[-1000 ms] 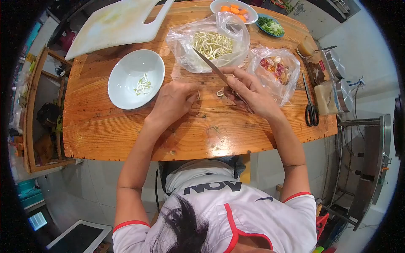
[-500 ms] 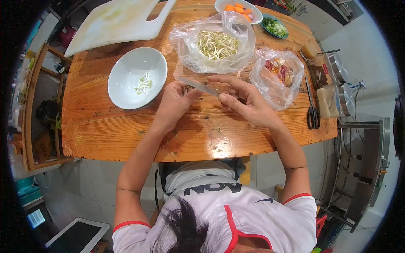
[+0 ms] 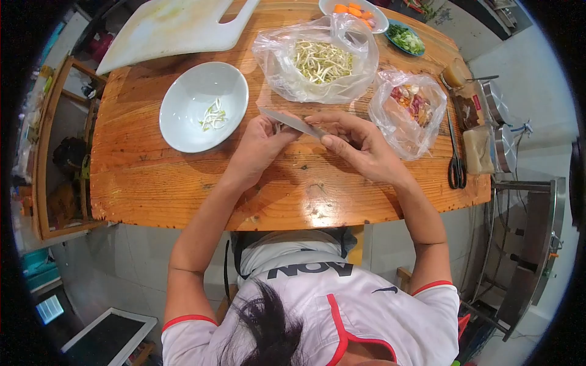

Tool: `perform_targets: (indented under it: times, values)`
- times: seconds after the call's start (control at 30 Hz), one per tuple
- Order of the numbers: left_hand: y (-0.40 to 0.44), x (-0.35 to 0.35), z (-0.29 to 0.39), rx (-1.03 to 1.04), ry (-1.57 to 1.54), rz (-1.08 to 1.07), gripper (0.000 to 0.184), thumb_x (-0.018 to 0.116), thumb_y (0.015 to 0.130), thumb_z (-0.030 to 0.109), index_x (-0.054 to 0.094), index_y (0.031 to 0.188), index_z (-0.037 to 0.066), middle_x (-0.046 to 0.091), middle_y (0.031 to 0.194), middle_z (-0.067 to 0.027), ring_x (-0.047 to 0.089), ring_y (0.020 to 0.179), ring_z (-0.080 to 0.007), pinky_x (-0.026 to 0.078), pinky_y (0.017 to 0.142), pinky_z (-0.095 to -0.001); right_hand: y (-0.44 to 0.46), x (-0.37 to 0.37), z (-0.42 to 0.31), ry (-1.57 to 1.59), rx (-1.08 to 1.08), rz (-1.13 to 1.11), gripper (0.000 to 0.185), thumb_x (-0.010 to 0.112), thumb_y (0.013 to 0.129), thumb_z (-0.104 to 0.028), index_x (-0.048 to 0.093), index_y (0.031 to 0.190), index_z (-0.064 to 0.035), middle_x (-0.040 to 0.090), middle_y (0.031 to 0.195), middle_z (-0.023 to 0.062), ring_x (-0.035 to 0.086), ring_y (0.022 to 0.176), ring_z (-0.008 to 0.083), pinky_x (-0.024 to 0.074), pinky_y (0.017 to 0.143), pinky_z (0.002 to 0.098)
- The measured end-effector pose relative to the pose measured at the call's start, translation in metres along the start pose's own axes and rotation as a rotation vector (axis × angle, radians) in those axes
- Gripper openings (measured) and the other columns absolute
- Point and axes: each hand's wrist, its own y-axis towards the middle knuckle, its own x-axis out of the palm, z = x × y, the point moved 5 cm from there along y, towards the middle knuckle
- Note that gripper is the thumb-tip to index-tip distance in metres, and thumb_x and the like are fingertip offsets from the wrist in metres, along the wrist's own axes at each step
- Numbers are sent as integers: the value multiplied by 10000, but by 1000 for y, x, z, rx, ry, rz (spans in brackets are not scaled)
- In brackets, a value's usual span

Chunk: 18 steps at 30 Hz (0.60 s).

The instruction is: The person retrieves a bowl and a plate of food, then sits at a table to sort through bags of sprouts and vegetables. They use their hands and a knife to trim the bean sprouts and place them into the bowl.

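My right hand [image 3: 360,146] is closed on a small knife [image 3: 292,122], its blade slanting up and left across the front of my left fingers. Its handle is mostly hidden in my right hand. Thumb and fingers of my left hand [image 3: 261,146] are pinched together beneath the blade; what they hold is too small and covered to name. Left of my hands stands a white bowl [image 3: 183,125] with a few bean sprouts [image 3: 213,116] in it. Beyond the knife, an open plastic bag [image 3: 278,79] is full of bean sprouts [image 3: 322,62].
A second plastic bag [image 3: 400,134] with reddish pieces lies to the right, near black-handled scissors [image 3: 456,171]. At the back are a white cutting board [image 3: 177,30], a bowl of orange pieces [image 3: 381,24] and a plate of chopped greens [image 3: 406,39]. Jars [image 3: 476,149] line the right edge.
The view has shifted slightly, so the table's things appear a little farther right. My right fingers have drawn closer to the blade and my left hand. Both hands keep their grip.
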Motion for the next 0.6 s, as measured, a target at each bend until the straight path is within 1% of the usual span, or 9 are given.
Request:
perform_targets:
  times: [0.17,0.27,0.3,0.37,0.4,0.47,0.5,0.57,0.6]
  values:
    - [1,1,-1,6,88,-62,120,574,838,57,610,953,66,475,673,69,341,539,-14,257,476,-184,-2,1,0,61,91,-16,292,571,942,-176,552,1195,-33,495,703,-53,413,603,16,334,531,187]
    - [0,5,-5,-21,165,-112,95,564,862,104,597,946,74,465,679,68,352,540,-21,272,474,-180,-3,1,2,82,187,-17,320,593,933,-203,539,1196,-28,535,724,-44,428,616,14,340,536,186]
    - [1,6,-7,-37,191,-136,91,557,873,127,588,942,78,460,684,67,357,539,-24,277,472,-178,-2,0,1,81,157,6,308,602,927,-202,553,1174,-25,549,730,-40,435,620,15,343,536,186]
    - [1,3,-8,-137,-55,-144,131,520,900,212,562,933,92,454,699,56,370,539,-32,289,470,-179,-3,-2,-1,76,105,60,284,621,915,-198,582,1129,-17,577,743,-31,447,628,18,348,536,188]
    - [1,1,-9,-188,-180,-150,163,501,913,254,548,928,99,451,707,51,377,538,-37,295,469,-179,-4,-6,-2,-10,151,70,269,636,900,-187,597,1099,-11,586,732,-21,451,629,20,353,535,194]
    - [2,-7,-10,-176,-326,-120,213,451,926,313,514,903,111,447,721,36,385,538,-46,305,469,-184,-6,-18,-10,-183,246,93,239,667,870,-166,627,1038,0,604,710,-2,458,631,24,363,533,206]
    - [3,-10,-10,-167,-399,-104,240,426,933,343,497,890,118,446,727,29,389,538,-51,309,469,-187,-5,-22,-8,-257,222,128,218,677,848,-140,634,1004,7,606,689,25,479,614,49,376,532,227]
    - [4,-11,-8,-143,-392,-66,247,385,943,338,429,814,132,440,727,11,397,548,-63,325,481,-201,-3,-28,0,-403,166,193,177,695,804,-90,648,935,20,610,646,79,522,579,101,403,531,270]
    - [5,-12,-9,-140,-398,-59,251,375,945,336,410,799,135,437,727,8,403,555,-67,329,485,-204,-4,-27,1,-459,129,205,181,700,783,-82,645,920,24,611,659,112,546,582,151,418,542,295]
